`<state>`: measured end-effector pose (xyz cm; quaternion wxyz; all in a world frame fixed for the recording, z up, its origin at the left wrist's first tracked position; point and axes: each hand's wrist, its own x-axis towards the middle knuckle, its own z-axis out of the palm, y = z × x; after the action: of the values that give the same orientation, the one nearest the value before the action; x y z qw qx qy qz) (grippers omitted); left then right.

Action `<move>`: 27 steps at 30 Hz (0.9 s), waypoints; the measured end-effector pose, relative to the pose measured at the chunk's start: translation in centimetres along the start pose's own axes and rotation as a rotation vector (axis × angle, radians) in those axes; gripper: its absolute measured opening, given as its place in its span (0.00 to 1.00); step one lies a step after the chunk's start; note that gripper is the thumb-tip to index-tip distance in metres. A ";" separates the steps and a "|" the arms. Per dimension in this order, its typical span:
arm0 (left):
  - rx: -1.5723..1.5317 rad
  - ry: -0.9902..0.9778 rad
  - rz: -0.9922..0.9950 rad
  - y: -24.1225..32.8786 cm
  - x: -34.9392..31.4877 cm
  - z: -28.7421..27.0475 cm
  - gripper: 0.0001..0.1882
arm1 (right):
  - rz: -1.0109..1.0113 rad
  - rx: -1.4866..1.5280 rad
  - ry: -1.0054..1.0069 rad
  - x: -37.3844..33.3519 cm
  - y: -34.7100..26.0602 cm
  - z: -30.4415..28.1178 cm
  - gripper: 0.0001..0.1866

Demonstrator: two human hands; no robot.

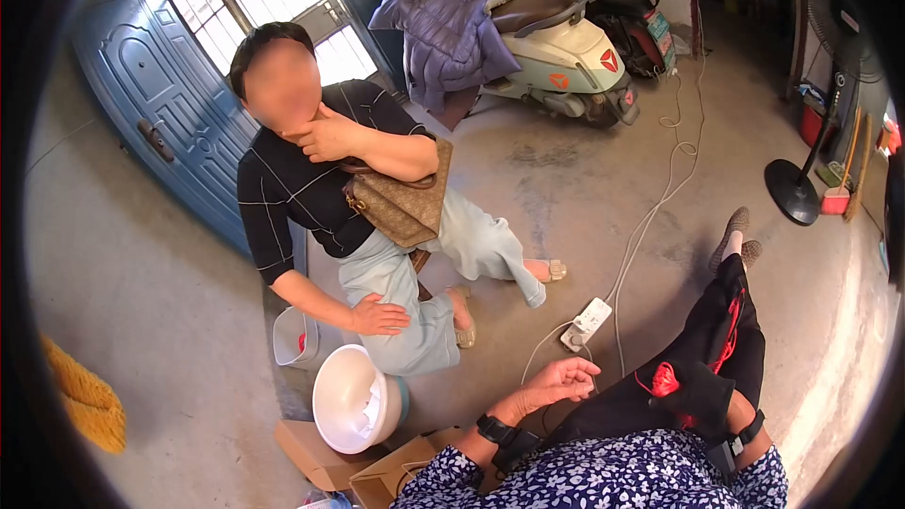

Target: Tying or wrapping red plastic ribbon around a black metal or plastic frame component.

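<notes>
My left hand (561, 383) reaches in over my lap, its fingers loosely bent and apart, with nothing visible in them. At my right hand (742, 409) is a dark black cloth piece (705, 390), which covers most of the fingers. A bright red bundle of yarn (666, 379) shows at the left end of this cloth, and a thin red strand curls off it. More red cord (728, 335) trails along my black trouser leg. Whether the cloth is gripped from behind or pulled over the fingers is hard to see.
A person in black (311, 170) sits opposite with a brown bag (401, 203). By them stand a white bucket (325, 396) and cardboard boxes (316, 455). A power strip (586, 324) with cables lies ahead. Farther off are a scooter (566, 57) and a stand fan (792, 190).
</notes>
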<state>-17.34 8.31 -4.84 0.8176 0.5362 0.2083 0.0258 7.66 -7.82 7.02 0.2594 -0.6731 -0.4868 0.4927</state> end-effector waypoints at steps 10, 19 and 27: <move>0.257 0.070 0.104 -3.4 1.1 4.6 0.12 | 0.024 0.295 0.177 -1.1 5.2 4.1 0.11; 0.287 0.052 0.126 -3.9 2.0 4.4 0.11 | 0.078 0.321 0.243 -1.9 6.3 4.6 0.11; 0.285 0.060 0.124 -3.6 2.0 4.5 0.10 | 0.084 0.389 0.293 -2.2 5.7 4.5 0.09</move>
<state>-14.55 3.46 -7.11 0.7235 0.6575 0.2009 0.0625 5.74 -12.63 1.42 0.4310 -0.6944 -0.3115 0.4848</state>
